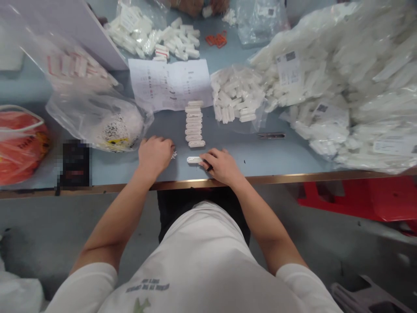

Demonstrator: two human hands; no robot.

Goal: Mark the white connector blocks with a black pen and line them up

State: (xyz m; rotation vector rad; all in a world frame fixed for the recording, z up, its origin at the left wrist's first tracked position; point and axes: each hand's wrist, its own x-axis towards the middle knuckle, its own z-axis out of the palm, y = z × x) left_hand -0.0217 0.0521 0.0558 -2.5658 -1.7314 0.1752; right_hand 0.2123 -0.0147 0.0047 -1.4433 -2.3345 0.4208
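At table edge (260,177): right fingers (208,157) on one connector (193,160), roughly eight connectors (194,124) beyond.

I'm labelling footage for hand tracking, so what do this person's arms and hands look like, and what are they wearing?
The left grip and right grip are bare hands, without gloves, and the forearms are uncovered. The white short-sleeved T-shirt has dark lettering and a small green print on its front.

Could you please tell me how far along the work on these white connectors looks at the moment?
Done: a short row of white connectors lies lined up on the table. In hand: the right hand is touching one more connector. Left: the clear bag holds many loose connectors.
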